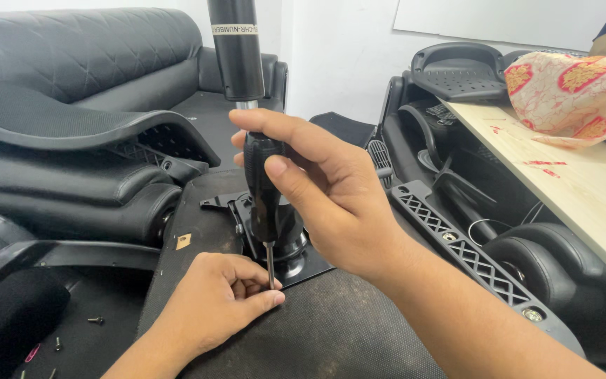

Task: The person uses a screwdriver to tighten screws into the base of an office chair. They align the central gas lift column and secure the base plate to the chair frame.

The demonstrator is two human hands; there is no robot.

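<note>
Right hand (331, 203): grip clenched on screwdriver (264, 200), upright over mounting plate (303, 265) | left hand (222, 298): fingertips pinch shaft, steadying its tip | gas-lift cylinder (236, 49) rises behind, on upturned seat base (331, 330).

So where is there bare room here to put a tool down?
The pale wooden tabletop lies bare in front of the red-and-cream patterned bag. The dark felt seat underside is free near the camera. It is crowded around the black metal mounting plate, where both hands hold the black-handled screwdriver.
</note>
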